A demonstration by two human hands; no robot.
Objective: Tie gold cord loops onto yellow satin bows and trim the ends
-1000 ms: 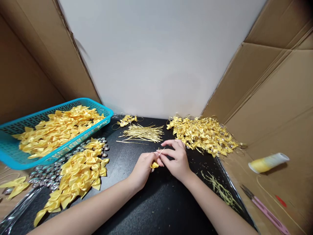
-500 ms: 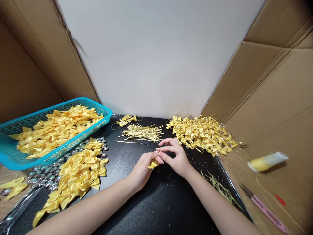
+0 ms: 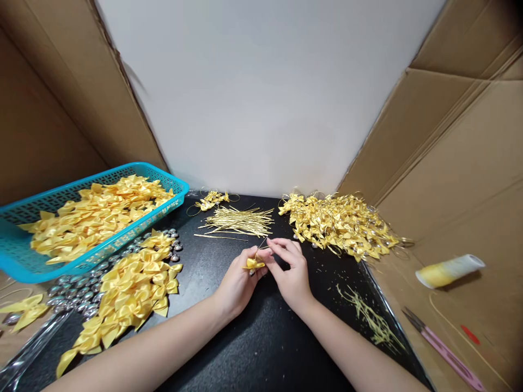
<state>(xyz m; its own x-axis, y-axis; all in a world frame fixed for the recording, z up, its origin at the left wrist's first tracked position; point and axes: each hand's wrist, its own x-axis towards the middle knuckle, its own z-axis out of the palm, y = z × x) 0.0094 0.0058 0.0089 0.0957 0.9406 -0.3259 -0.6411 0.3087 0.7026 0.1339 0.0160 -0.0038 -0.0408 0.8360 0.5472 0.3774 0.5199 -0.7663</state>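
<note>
Between the fingers of my left hand sits a small yellow ribbon bow, with a silver bell-like bead hanging at its lower side. My right hand is closed in a pinch on a thin gold cord that rises from the bow. The two hands nearly meet over the black tabletop. Just beyond them lies a bundle of cut gold cords.
At left stands a blue basket of yellow bows, with loose bows and silver beads before it. Finished-looking corded bows are heaped at back right. Cord scraps, pink-handled snips and a spool lie at right.
The bow has turned so its face and bead show between my left fingers. My right fingers, spread before, have curled in and pinch the cord slightly higher.
</note>
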